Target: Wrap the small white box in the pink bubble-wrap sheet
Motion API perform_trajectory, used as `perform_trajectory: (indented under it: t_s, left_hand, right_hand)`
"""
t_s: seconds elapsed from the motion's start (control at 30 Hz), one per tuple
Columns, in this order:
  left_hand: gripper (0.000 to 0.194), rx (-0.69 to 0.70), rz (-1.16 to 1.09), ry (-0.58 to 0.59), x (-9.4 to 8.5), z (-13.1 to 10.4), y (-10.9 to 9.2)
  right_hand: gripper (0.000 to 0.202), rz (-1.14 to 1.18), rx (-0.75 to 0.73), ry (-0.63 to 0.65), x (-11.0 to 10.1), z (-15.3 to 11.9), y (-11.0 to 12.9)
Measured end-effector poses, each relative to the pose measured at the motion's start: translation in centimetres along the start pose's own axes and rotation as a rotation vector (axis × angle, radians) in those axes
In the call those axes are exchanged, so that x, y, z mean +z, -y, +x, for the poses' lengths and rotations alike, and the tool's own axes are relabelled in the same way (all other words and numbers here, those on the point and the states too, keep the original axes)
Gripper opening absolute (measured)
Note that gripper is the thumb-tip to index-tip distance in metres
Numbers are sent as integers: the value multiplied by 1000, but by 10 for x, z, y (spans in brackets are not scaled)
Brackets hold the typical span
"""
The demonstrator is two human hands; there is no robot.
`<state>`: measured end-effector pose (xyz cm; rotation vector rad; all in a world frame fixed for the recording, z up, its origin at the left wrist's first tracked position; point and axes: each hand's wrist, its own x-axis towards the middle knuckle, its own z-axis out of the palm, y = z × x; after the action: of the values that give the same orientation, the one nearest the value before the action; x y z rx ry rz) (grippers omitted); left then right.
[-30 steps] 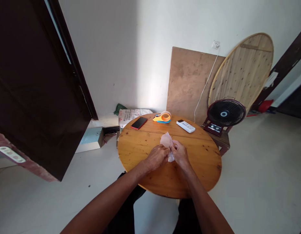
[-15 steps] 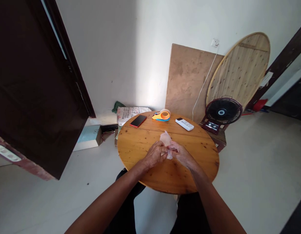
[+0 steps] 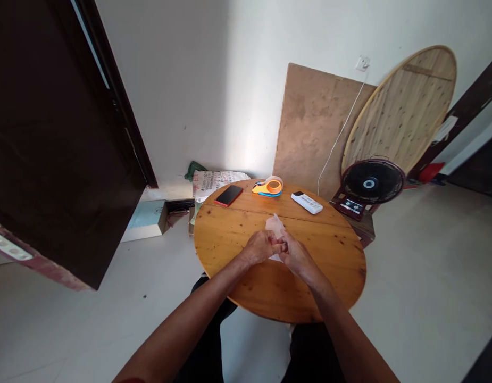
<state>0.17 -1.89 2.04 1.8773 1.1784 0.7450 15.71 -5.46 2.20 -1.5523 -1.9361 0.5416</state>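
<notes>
A thin, whitish, crumpled sheet (image 3: 274, 223), plastic or tissue, I cannot tell which, is gathered between my hands over the round wooden table (image 3: 222, 234). Its upper part spreads out beyond my fingers, and a small end shows below them. My left hand (image 3: 262, 246) is closed on the sheet's middle from the left. From the right, my right hand (image 3: 295, 254) pinches it, fingertips meeting those of the left. What lies within the fingers is hidden.
Along the table's far side lie a red-edged phone (image 3: 228, 196), an orange tape dispenser (image 3: 268, 186) and a white remote control (image 3: 307, 202). A dark fan (image 3: 369, 183) stands to the right. Boards lean on the wall, including a round wooden top (image 3: 405, 101).
My hands have drawn closer together, fingertips now meeting around the sheet. Less of its lower end shows. The view has shifted slightly.
</notes>
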Motion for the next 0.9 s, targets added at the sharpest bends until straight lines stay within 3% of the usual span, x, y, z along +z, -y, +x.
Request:
perform_trajectory:
  t_s: [0.2, 0.37, 0.53, 0.7, 0.8, 0.9]
  left_hand:
    - [19, 11, 87, 62, -2, 4, -2]
    - [13, 62, 196, 124, -9, 4, -4]
    - [8, 229, 257, 62, -13, 4, -5]
    - [7, 331, 116, 12, -7, 6, 6]
    - [5, 320, 78, 39, -5, 6, 9]
    - [3, 284, 51, 65, -5, 5, 8]
  right_hand:
    - [62, 211, -31, 147, -14, -2, -8]
    - [50, 327, 1, 148, -26, 9, -13]
    - [34, 63, -27, -74, -47, 32, -27]
    - [39, -238, -335, 26, -46, 61, -25]
    - [24, -425, -351, 87, -39, 76, -23]
    - [16, -514, -313, 8, -35, 84, -31]
